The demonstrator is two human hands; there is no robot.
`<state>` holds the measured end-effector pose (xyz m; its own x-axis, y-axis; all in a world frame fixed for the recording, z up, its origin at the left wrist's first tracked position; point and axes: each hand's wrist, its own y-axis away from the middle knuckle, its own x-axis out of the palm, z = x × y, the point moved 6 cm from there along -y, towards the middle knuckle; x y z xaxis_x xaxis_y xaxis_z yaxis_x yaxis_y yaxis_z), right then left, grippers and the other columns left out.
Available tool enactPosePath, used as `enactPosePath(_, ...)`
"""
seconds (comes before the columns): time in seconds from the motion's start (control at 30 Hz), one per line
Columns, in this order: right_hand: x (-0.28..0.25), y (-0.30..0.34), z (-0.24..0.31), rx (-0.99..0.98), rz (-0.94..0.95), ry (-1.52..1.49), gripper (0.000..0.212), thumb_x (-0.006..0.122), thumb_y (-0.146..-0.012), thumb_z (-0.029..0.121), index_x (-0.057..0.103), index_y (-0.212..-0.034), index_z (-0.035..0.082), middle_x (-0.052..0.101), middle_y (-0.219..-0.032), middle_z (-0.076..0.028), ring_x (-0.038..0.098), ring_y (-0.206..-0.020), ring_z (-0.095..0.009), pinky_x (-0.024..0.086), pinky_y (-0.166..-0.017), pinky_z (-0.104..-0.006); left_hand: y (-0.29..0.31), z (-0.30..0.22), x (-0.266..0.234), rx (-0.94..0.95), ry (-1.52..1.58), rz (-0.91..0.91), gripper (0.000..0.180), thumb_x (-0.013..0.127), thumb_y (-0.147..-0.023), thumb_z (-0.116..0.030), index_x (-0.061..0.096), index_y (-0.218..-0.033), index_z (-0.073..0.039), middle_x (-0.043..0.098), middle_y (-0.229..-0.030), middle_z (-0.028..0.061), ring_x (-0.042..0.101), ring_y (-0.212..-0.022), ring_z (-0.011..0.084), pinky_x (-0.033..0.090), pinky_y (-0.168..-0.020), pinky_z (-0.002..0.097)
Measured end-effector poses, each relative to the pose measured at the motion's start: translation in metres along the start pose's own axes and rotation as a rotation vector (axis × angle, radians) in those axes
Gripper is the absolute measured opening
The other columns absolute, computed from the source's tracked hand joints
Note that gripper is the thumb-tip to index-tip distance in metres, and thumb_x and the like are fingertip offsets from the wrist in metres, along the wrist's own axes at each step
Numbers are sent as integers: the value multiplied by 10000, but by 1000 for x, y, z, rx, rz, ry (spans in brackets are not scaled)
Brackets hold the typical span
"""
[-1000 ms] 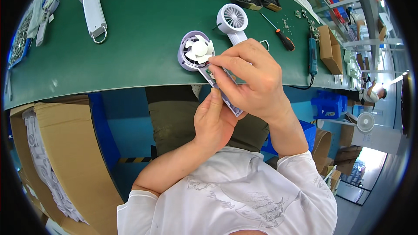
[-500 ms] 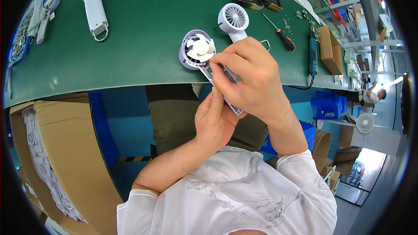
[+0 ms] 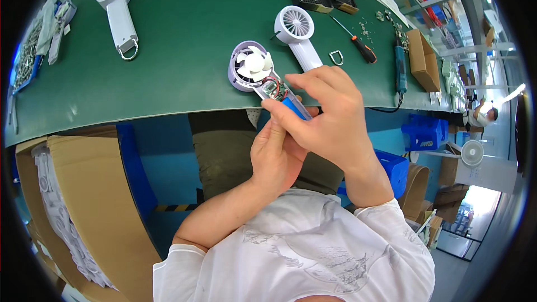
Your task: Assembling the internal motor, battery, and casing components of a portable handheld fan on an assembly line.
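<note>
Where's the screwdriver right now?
In the head view, the screwdriver lies right of centre on the green tabletop, between the metal loop and the teal tool, beyond the right hand.

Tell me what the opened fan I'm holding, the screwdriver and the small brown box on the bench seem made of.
Opened fan: probably hard plastic; the lilac casing and white blades look smooth and moulded. Screwdriver: likely a metal shaft, thin and grey; its dark-and-orange handle could be plastic or rubber. Small box: apparently cardboard, given its matte brown, flat panels.
</note>
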<state>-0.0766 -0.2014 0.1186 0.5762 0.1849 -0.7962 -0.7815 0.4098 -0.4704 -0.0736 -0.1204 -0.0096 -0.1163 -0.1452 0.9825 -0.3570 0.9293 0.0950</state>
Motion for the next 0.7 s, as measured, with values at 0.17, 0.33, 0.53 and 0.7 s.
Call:
enactPosePath(0.17,10,-4,2,61,76,98,428,918,-708,297,781,-967,-15,688,-811,-121,642,-793,-290,524,-703,-397,0,5,-4,10,6,-81,395,466,-1127,-302,466,-1474,-113,586,-1401,10,599,-1276,181,522,-1039,400)
enactPosePath(0.33,17,-6,-1,102,135,141,368,844,-751,321,759,-842,-25,645,-737,-161,629,-752,-329,532,-704,-416,-2,9,-7,23,-28,-58,423,470,-1126,-315,440,-1497,-113,561,-1444,11,568,-1325,195,490,-1083,412)
enactPosePath(0.53,21,-5,-4,157,119,120,351,829,-759,324,753,-816,-14,635,-707,-175,638,-728,-341,529,-681,-439,-2,9,-4,14,-24,-67,467,440,-1128,-355,420,-1526,-111,526,-1499,28,501,-1410,212,435,-1152,440)
enactPosePath(0.7,21,-5,-6,170,130,160,390,863,-712,299,807,-937,-15,660,-735,-139,657,-737,-312,534,-661,-425,0,11,-6,-15,-24,-94,483,393,-1122,-347,418,-1537,-101,498,-1533,34,482,-1430,223,426,-1161,448)
